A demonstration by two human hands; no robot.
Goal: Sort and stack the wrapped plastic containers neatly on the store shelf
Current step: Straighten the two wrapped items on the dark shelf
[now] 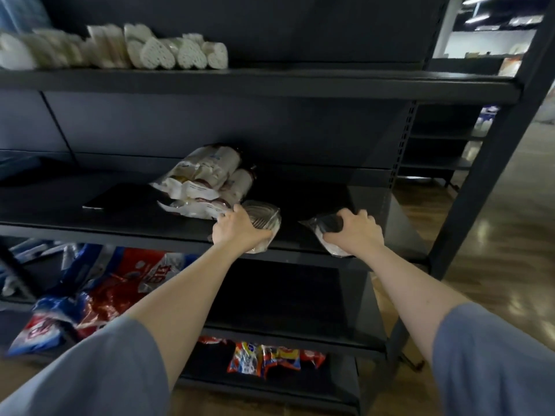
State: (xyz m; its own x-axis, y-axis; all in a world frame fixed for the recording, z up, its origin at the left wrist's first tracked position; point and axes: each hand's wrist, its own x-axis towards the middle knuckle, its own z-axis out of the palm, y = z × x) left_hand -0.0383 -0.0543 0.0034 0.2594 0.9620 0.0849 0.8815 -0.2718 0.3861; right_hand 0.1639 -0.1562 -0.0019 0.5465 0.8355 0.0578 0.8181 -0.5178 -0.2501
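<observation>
Grips [240, 231] [354, 232] around wrapped packs [265, 219]

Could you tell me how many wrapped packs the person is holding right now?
2: a clear pack under the left hand, a dark pack under the right hand, both at the middle shelf's front edge.

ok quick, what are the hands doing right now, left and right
Left hand: gripping a clear wrapped container at the front edge of the middle shelf.
Right hand: gripping a dark wrapped container on the same shelf.
</observation>
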